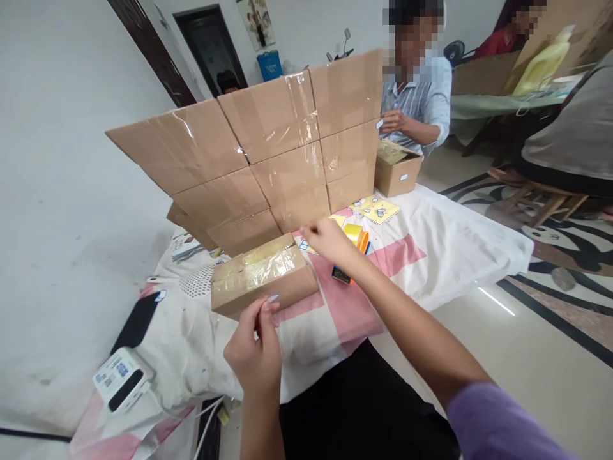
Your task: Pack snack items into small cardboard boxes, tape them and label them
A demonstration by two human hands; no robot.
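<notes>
Pinching a small pale sticker [272, 298] at the near edge of a taped cardboard box [263, 278], the left hand [256, 354] is closed on it; the right hand [328, 239] reaches, fingers curled, beside a yellow tape roll [357, 236], its grip unclear. No writing is legible. Behind the box, on a white-and-pink cloth [431, 249] over a glossy floor, stands a wall of stacked boxes [268, 160]; a second person [416, 102] sits past it.

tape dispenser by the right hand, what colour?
Yellow and orange, going by the tape dispenser just beyond the right hand; clearest in the head view.
</notes>
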